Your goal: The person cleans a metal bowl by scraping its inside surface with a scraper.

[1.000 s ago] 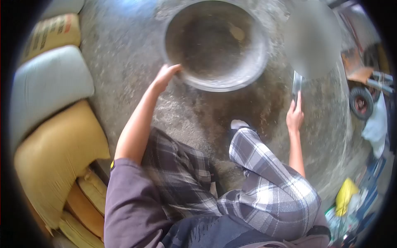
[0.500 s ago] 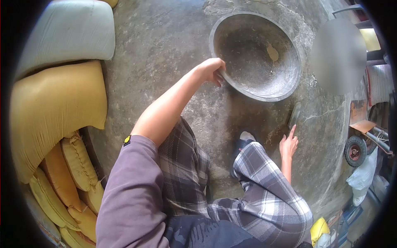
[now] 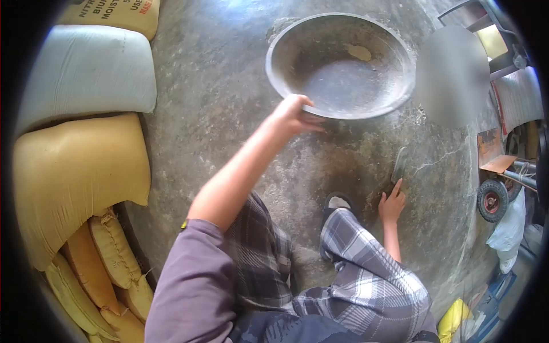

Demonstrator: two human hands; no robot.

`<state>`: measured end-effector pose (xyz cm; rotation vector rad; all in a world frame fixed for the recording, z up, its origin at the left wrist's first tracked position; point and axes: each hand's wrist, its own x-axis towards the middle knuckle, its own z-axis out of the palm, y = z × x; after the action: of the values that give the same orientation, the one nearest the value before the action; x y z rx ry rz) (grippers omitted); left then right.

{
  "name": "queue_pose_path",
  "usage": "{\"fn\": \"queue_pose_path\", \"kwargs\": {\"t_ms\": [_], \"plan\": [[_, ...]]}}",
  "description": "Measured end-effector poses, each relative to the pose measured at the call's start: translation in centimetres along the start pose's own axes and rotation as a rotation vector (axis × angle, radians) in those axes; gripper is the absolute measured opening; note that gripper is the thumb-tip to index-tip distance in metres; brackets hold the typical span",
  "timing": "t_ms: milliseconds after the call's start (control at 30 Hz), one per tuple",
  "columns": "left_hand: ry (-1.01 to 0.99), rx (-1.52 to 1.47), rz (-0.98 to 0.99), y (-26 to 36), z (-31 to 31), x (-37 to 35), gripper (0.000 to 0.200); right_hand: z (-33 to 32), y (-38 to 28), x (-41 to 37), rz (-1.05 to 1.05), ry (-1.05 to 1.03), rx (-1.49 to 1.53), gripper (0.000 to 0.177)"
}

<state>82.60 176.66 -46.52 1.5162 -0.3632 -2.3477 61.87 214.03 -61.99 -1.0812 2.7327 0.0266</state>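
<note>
A large round grey basin [image 3: 343,91] with worn, stained insides is at the top centre. My left hand [image 3: 296,116] grips its near-left rim, thumb side on top and fingers below. My right hand [image 3: 392,204] is low over the concrete floor at right, fingers apart and holding nothing. Its index finger reaches toward a thin, flat, dull object [image 3: 399,164] on the floor; I cannot tell whether they touch.
Stuffed sacks [image 3: 83,177] are stacked along the left side. On the right are a blurred oval area, a wheel [image 3: 492,200] of a cart, a pale plastic bag [image 3: 508,234] and a yellow bag [image 3: 453,320]. A slippered foot [image 3: 338,203] rests below the basin.
The basin has shifted a little up and left in view and its tilt has changed, with my left hand still on the rim. My right hand appears slightly lower and further left, its fingers more spread.
</note>
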Motion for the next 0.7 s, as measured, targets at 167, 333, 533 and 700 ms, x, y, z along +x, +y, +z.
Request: {"fn": "queue_pose_path", "kwargs": {"t_ms": [167,333,533,700], "plan": [[0.002,0.033,0.118,-1.0,-2.1,0.1,0.003,-0.1,1.1,-0.2,-0.034,0.016,0.031,0.082],[-0.104,-0.158,0.212,0.6,-2.4,2.5,0.026,0.5,0.4,0.0,-0.017,0.116,0.014,0.081],[-0.103,-0.098,0.378,1.8,-3.3,1.2,0.044,-1.3,0.0,0.9,0.016,0.156,0.033,0.082],[-0.065,-0.069,0.376,5.6,-2.6,2.1,0.049,-1.4,0.3,2.2,0.079,0.028,0.052,0.080]]}}
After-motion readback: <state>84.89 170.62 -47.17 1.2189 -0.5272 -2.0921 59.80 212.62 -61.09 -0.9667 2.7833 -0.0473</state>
